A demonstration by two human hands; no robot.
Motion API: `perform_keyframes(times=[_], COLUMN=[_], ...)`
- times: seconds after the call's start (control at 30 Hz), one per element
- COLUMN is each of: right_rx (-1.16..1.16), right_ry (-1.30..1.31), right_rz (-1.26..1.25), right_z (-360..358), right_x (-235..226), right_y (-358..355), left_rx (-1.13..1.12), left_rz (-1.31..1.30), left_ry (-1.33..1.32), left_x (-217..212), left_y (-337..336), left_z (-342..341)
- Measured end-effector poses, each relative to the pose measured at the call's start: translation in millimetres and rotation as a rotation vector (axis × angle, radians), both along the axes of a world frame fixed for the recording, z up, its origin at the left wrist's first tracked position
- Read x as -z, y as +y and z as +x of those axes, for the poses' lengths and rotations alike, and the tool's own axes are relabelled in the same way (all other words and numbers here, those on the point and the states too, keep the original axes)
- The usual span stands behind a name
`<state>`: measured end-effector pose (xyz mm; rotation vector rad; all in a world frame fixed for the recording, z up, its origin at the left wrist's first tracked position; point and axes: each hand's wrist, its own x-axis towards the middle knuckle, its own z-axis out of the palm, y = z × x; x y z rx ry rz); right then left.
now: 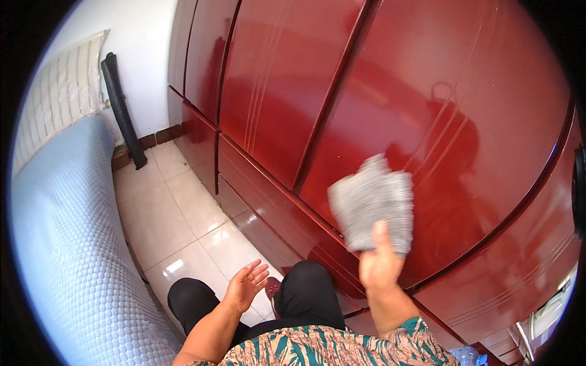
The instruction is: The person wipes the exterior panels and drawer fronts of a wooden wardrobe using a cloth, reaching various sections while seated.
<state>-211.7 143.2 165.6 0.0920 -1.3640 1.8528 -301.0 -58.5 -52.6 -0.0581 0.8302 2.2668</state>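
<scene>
One light-blue quilted mattress (79, 244) fills the left side, with a white ribbed radiator (64, 79) behind its far end. Next to them, a long black roll (124, 113) leans against the wall, its lower end on pale glossy floor tiles (155, 229). The person's knees, in black trousers (189, 299), come next, and the left hand (245, 285) is raised between them, its fingers extended and nearly side by side. Further right stands a dark-red glossy wardrobe (278, 73). Before its door is a grey striped cloth (372, 204), blurred; whether it touches the panel, I cannot tell. The right hand (381, 265) grips its lower edge, thumb pressed on the near face; the other fingers are hidden.
</scene>
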Motion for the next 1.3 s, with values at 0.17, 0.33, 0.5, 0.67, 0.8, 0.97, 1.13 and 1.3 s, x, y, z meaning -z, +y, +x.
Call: perform_keyframes(times=[0.17,0.33,0.5,0.67,0.8,0.97,1.13,1.3], right_rx=[1.322,1.317,0.834,0.409,0.655,1.228,1.786,1.365], right_ry=[0.475,-0.297,-0.376,-0.431,-0.156,0.049,0.090,0.077], right_rz=[1.402,1.859,2.123,2.311,2.283,2.064,1.814,2.048], right_z=[-2,-28,-43,-61,-99,-110,-90,-99], right_x=[-111,-120,-31,20,-35,-186,-276,-209], right_y=[31,49,58,58,58,55,72,60], left_rx=[0.015,-0.027,-0.022,-0.041,-0.060,-0.063,-0.031,-0.044], left_rz=[0.013,-0.015,-0.024,-0.061,-0.123,-0.178,-0.182,-0.194], left_ry=[-0.030,-0.025,-0.011,-0.001,-0.013,0.010,0.033,0.044], left_x=[4,-2,-5,12,24,12,9,20], left_y=[16,9,14,19,12,10,18,13], left_z=[1,1,0,-2,-5,-4,-3,-9])
